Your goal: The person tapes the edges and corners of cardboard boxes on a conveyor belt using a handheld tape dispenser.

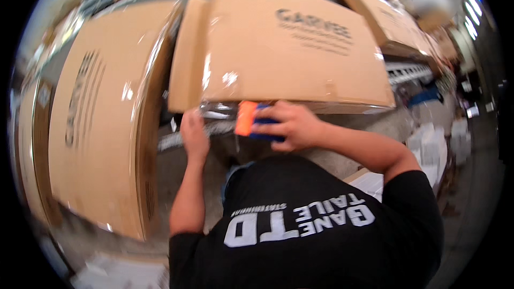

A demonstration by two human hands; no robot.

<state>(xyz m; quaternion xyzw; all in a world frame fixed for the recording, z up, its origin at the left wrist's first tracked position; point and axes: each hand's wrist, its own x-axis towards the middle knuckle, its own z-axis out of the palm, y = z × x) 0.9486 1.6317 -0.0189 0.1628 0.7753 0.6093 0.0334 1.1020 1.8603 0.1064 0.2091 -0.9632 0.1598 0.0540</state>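
A large flat cardboard carton [257,53] lies in front of me, with shiny clear film over parts of its edges. My right hand [289,126] is wrapped round an orange and blue tape dispenser [247,119] at the carton's near edge. Between the dispenser and my left hand [194,135] runs a crinkled strip of clear tape [219,109]. The left fingers are drawn together at the strip's left end, by the carton's near left corner. Their exact grip is partly blurred.
To the left stands another large carton [101,112], with a narrower carton [33,150] beyond it. A further carton [383,18] lies at the far right. Under the near carton a perforated metal rail [184,138] shows. White papers or packaging [428,147] lie at the right.
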